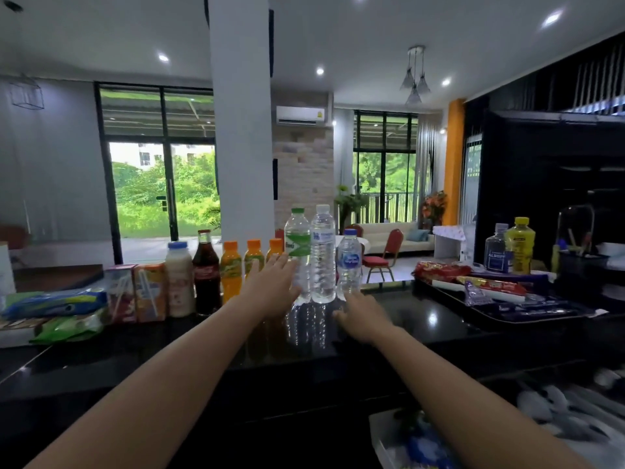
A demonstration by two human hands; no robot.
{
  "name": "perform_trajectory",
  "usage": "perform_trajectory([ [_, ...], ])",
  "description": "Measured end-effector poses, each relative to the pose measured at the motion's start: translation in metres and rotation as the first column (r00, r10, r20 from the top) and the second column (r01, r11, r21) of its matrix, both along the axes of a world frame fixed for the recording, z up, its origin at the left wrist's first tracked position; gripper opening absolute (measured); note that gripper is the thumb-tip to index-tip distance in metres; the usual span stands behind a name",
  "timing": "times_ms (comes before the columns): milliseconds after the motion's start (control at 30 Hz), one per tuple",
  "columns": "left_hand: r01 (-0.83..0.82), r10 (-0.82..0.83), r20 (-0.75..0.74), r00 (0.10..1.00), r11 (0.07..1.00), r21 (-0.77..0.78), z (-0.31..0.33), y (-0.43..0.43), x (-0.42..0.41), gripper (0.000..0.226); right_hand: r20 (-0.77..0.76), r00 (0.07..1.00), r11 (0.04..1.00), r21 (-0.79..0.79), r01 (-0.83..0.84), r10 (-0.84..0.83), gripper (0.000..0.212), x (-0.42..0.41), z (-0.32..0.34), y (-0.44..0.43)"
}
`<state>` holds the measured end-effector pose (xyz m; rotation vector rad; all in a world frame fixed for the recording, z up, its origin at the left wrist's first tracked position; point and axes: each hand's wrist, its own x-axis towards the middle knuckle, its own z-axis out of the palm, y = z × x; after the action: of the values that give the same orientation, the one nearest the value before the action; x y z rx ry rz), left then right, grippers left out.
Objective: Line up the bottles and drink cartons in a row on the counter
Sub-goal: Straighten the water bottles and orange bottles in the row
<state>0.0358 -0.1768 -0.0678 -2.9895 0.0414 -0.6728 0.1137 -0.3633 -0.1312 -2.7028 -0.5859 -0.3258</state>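
Ten drinks standing upright in one row along the far edge of the black counter, long axes vertical, caps up. Landmark: green-label water bottle. To its left, in order outward: three orange juice bottles, cola bottle, white milk bottle, orange carton, purple carton. Touching on its right: clear water bottle; just beyond that, small water bottle.

Left hand open, fingers spread, laid against the lower left side of the green-label bottle, covering part of the nearest juice bottle. Right hand open, palm down, low over the counter in front of the small water bottle; contact with that bottle not resolvable.

Likely step: squaring up the right end of the row. Best done by pushing low on each body, near the base, since tall light bottles tip when pressed high; sliding rather than lifting; steadying neighbours with the other hand; keeping bases on one line.

Snack packets far left of the landmark and tray of snacks far right, outside the row.
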Motion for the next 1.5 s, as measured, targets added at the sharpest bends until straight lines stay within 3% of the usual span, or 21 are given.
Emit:
perform_trajectory([
  [133, 0.051, -0.065, 0.067, 0.996, 0.978, 0.204, 0.018, -0.038, 0.042, 0.062, -0.087, 0.995, 0.982, 0.176, 0.065, -0.051, 0.066, 0.039, -0.019, -0.017],
  [267, 0.077, -0.123, 0.116, 0.986, 0.937, 0.339, 0.046, -0.07, 0.087, 0.06, -0.09, 0.995, 0.924, 0.374, 0.083, -0.053, 0.061, 0.073, -0.019, -0.017],
  [467, 0.001, -0.079, 0.143, 0.987, 0.88, 0.475, 0.078, -0.091, 0.143, 0.054, -0.149, 0.989, 0.884, 0.459, 0.084, -0.016, 0.046, 0.113, -0.017, -0.019],
  [567, -0.029, -0.074, 0.164, 0.984, 0.834, 0.552, 0.083, -0.088, 0.159, 0.045, -0.2, 0.979, 0.881, 0.467, 0.075, 0.023, 0.062, 0.132, -0.016, -0.019],
  [800, -0.006, -0.058, 0.101, 0.993, 0.837, 0.547, 0.083, -0.089, 0.175, 0.029, -0.221, 0.973, 0.891, 0.452, 0.04, 0.069, 0.073, 0.147, -0.016, -0.019],
  [900, 0.005, -0.091, 0.127, 0.988, 0.832, 0.554, 0.079, -0.091, 0.18, 0.025, -0.222, 0.968, 0.892, 0.452, -0.006, 0.119, 0.066, 0.149, -0.017, -0.02],
  [1067, -0.01, -0.103, 0.181, 0.978, 0.844, 0.536, 0.077, -0.089, 0.182, 0.023, -0.23, 0.956, 0.891, 0.45, -0.06, 0.18, 0.072, 0.15, -0.017, -0.019],
  [1267, -0.004, -0.147, 0.228, 0.963, 0.831, 0.556, 0.072, -0.086, 0.184, 0.026, -0.187, 0.972, 0.91, 0.41, -0.055, 0.143, 0.071, 0.149, -0.017, -0.019],
  [1500, 0.071, -0.188, 0.167, 0.968, 0.84, 0.538, 0.079, -0.076, 0.18, 0.031, -0.162, 0.983, 0.925, 0.379, -0.022, 0.09, 0.068, 0.148, -0.019, -0.018],
])
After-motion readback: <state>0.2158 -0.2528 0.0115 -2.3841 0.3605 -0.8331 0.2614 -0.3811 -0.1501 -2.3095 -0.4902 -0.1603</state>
